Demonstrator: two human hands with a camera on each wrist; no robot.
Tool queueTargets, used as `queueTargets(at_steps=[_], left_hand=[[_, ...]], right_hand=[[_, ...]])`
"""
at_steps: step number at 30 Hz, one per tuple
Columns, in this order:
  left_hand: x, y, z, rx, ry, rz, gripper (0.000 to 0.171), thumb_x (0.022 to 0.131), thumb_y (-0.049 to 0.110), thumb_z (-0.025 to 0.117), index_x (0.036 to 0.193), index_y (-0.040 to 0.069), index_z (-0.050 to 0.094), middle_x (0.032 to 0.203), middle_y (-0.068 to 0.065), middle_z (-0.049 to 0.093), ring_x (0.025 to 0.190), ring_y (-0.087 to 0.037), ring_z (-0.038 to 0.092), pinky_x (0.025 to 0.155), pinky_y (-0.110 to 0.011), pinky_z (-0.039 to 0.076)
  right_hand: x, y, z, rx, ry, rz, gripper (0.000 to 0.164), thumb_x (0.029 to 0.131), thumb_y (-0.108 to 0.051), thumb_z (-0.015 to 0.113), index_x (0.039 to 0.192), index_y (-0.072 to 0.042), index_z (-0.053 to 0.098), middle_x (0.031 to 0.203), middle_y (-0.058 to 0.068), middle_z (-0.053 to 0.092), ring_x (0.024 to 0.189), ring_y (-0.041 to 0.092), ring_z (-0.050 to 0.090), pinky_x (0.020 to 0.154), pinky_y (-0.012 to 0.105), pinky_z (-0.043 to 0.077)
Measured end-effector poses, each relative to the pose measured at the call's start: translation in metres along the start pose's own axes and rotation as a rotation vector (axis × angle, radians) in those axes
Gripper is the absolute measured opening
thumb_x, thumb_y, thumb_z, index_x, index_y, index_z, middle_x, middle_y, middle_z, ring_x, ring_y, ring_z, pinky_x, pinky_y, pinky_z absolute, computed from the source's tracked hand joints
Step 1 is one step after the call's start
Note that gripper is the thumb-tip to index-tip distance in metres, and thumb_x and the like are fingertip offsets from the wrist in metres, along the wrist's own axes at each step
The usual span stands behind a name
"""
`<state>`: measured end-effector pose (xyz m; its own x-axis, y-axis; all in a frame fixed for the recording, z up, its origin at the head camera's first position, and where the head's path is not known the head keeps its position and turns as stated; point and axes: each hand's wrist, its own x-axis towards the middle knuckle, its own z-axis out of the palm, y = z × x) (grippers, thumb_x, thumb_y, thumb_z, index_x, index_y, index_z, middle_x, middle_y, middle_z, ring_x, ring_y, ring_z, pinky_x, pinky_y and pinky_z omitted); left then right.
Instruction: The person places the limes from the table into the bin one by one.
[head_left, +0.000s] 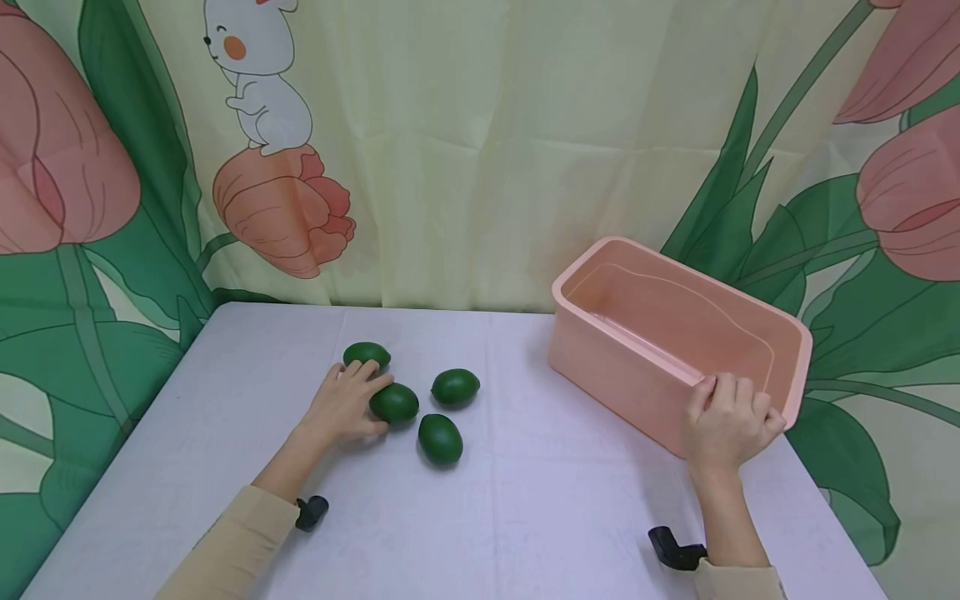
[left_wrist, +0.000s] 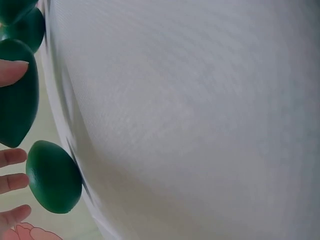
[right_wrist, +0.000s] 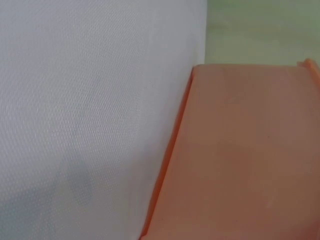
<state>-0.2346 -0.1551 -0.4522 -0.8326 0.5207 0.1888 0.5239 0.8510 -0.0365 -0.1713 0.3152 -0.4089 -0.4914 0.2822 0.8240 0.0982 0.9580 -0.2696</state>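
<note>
My left hand (head_left: 345,406) is at a group of several dark green limes, with its fingers spread. Its thumb and index finger lie either side of the nearest lime (head_left: 394,403), which sits on the table; in the left wrist view the thumb (left_wrist: 12,72) overlaps that lime (left_wrist: 22,107). The other fingertips are close to the back lime (head_left: 367,356). Two more, a right lime (head_left: 456,387) and a front lime (head_left: 440,439), lie apart from the hand. My right hand (head_left: 729,422) grips the near rim of a pink rectangular bin (head_left: 622,379).
A white cloth covers the table (head_left: 525,517). The bin stands at the table's right side, its mouth upward and its interior partly visible. Behind the table hangs a curtain (head_left: 465,167) printed with tulips and a rabbit. Each wrist carries a black camera mount (head_left: 311,512).
</note>
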Motion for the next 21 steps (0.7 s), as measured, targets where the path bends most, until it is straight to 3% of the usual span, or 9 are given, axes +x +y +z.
queueTargets(at_steps=[12, 21], left_hand=[[0.001, 0.003, -0.008, -0.005, 0.073, 0.013, 0.068, 0.060, 0.050, 0.073, 0.116, 0.015, 0.060, 0.112, -0.010, 0.051, 0.099, -0.029, 0.045, 0.083, -0.053, 0.037], [0.006, 0.005, -0.019, -0.010, 0.090, -0.003, 0.068, 0.059, 0.053, 0.071, 0.115, 0.017, 0.060, 0.111, -0.011, 0.051, 0.101, -0.030, 0.046, 0.084, -0.053, 0.037]], right_hand=[[0.001, -0.002, 0.000, -0.002, 0.004, 0.013, 0.041, 0.095, -0.027, 0.034, 0.085, 0.008, 0.054, 0.082, 0.026, 0.053, 0.078, 0.042, 0.043, 0.076, 0.055, 0.024], [0.000, 0.000, -0.001, -0.004, -0.002, 0.018, 0.041, 0.095, -0.028, 0.035, 0.086, 0.008, 0.054, 0.083, 0.026, 0.053, 0.079, 0.042, 0.043, 0.077, 0.055, 0.025]])
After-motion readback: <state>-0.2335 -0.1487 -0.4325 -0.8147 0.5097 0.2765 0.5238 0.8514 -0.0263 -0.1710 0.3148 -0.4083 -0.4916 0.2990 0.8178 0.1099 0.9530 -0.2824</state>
